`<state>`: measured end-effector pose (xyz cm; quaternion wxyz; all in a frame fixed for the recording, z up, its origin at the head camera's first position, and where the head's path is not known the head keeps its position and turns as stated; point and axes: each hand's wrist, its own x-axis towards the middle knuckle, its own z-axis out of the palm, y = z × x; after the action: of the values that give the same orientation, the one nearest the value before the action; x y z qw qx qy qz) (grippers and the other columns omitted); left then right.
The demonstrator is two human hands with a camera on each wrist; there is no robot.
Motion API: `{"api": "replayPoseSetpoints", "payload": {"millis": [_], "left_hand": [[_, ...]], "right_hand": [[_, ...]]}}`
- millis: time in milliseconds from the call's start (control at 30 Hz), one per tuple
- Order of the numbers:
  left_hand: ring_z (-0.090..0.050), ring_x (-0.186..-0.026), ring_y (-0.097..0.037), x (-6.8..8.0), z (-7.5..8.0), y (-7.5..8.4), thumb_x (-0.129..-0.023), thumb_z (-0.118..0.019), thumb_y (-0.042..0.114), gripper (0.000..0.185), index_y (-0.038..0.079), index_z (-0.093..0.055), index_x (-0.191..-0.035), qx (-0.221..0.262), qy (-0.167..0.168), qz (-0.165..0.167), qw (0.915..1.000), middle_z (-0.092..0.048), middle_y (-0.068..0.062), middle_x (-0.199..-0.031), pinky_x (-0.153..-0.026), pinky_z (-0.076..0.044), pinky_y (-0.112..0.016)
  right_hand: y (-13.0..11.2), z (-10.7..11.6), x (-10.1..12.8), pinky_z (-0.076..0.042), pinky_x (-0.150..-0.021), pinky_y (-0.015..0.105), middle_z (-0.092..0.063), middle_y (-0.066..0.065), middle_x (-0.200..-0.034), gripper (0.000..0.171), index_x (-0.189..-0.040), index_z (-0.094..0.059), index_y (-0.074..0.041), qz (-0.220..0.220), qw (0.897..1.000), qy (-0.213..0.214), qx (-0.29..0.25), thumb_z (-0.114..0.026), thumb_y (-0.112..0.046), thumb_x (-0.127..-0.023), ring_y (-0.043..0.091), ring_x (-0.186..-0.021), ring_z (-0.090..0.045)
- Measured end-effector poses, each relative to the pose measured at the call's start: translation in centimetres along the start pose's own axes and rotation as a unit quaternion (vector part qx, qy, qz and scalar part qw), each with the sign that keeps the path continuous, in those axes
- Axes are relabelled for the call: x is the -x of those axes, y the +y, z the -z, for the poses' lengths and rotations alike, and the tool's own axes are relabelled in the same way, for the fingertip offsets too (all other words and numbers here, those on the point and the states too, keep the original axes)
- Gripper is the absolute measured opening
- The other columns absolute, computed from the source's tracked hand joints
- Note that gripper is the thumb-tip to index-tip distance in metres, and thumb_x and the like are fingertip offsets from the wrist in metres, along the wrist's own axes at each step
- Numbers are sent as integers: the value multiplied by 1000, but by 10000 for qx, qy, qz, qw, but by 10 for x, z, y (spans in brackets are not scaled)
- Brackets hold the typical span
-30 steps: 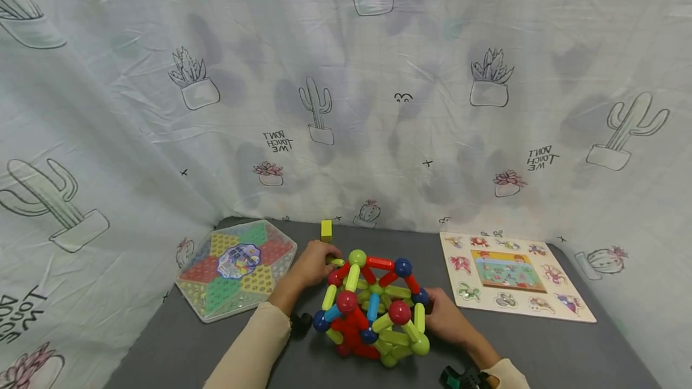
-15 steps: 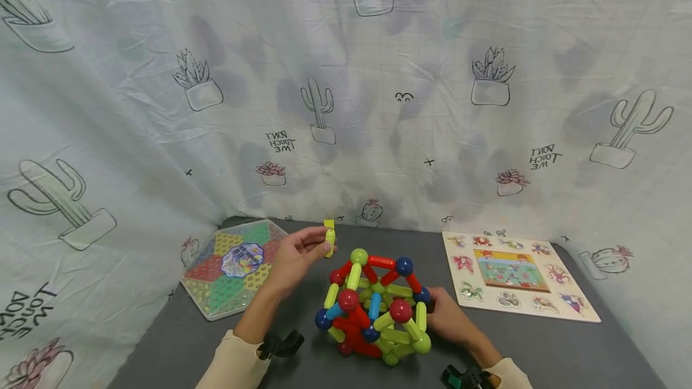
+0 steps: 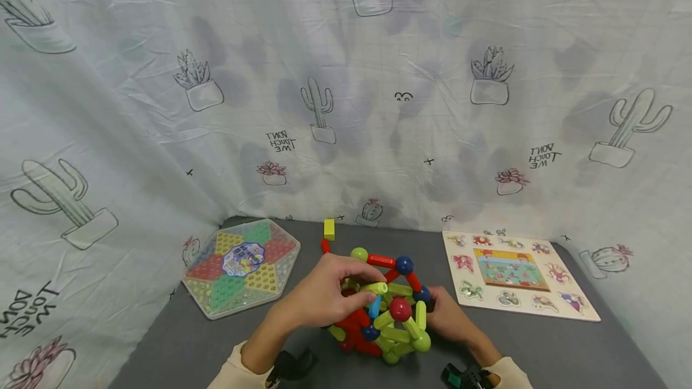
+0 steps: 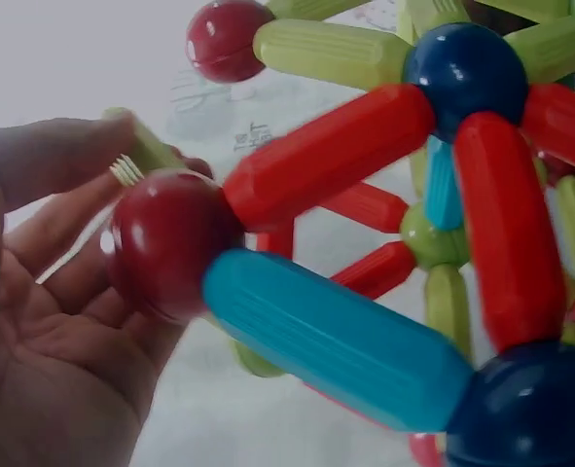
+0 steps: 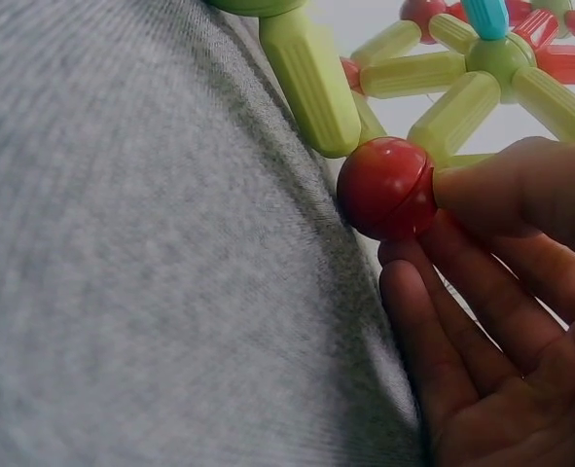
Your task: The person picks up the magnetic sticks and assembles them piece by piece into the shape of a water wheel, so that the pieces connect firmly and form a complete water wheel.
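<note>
Your left hand (image 3: 324, 296) is curled over the top of the ball-and-rod dome (image 3: 386, 311), which sits on the grey mat (image 3: 178, 347) near the front edge, between the hexagonal game box (image 3: 240, 269) on your left and the animal puzzle board (image 3: 516, 275) on your right. Thumb and fingers of that hand pinch a yellow-green rod (image 3: 375, 287) — it lies roughly level, its free end pointing right across the upper part of the dome. In the left wrist view the rod (image 4: 141, 151) shows only as a short ribbed end between your fingertips, just above a red ball (image 4: 165, 243), while your palm lies open under that ball; a red rod (image 4: 326, 156) and a blue rod (image 4: 336, 336) run from it to blue balls on the right. Your right hand (image 3: 449, 317) rests against the dome's lower right side. In the right wrist view its fingers are loosely bent, and the thumb (image 5: 511, 190) touches a red ball (image 5: 386, 187) low on the frame, just above the mat (image 5: 131, 253); whether the fingers close around that ball you cannot tell from here. A yellow block (image 3: 328, 229) stands apart at the back of the mat, near the cactus-print cloth (image 3: 346, 77), and a loose red rod (image 3: 325, 246) lies just in front of it — apart from the dome.
</note>
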<state>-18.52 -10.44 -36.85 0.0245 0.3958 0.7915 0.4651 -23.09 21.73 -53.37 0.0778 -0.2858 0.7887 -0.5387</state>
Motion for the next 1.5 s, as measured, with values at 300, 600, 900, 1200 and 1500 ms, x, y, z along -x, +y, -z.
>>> {"api": "replayPoseSetpoints", "payload": {"millis": [300,600,900,1200,1500], "left_hand": [[-70,-100,-3,0,-7,19,-103,-78,13,28,14,-79,-130,-1925,-527,-123,9798,-81,6,-120,-103,-53,-33],[-69,-105,0,0,-7,24,-101,-78,12,27,18,-81,-127,-2224,-821,-228,9712,-79,9,-118,-103,-50,-35],[-69,-105,-4,-3,-12,36,-101,-79,17,26,19,-82,-127,-3125,-897,-49,9457,-79,10,-114,-98,-48,-31],[-67,-94,-1,-7,-14,41,-100,-77,15,31,22,-81,-130,-3395,-986,99,9354,-79,11,-106,-92,-50,-30],[-52,-74,3,-6,-13,37,-101,-72,10,34,23,-82,-131,-3209,-1033,-136,9414,-66,13,-83,-88,-50,-30]], "right_hand": [[1,-1,-1,-51,-65,22,-63,-12,-77,10,-87,-72,-5,143,9999,-35,-56,-76,5,-88,0,-71,-57],[-1,-1,1,-51,-64,22,-63,-12,-77,8,-88,-73,-3,87,9999,-43,-140,-76,5,-88,1,-70,-57],[-2,0,0,-53,-66,24,-64,-11,-78,8,-90,-73,-3,-43,9999,-45,-141,-74,5,-88,2,-71,-59],[1,0,0,-51,-64,23,-61,-11,-76,9,-87,-71,-4,-20,9999,-33,-112,-76,3,-88,2,-69,-57],[2,-1,1,-49,-66,23,-60,-13,-76,13,-83,-70,-7,117,9999,-14,-24,-78,0,-92,1,-71,-56]]}}
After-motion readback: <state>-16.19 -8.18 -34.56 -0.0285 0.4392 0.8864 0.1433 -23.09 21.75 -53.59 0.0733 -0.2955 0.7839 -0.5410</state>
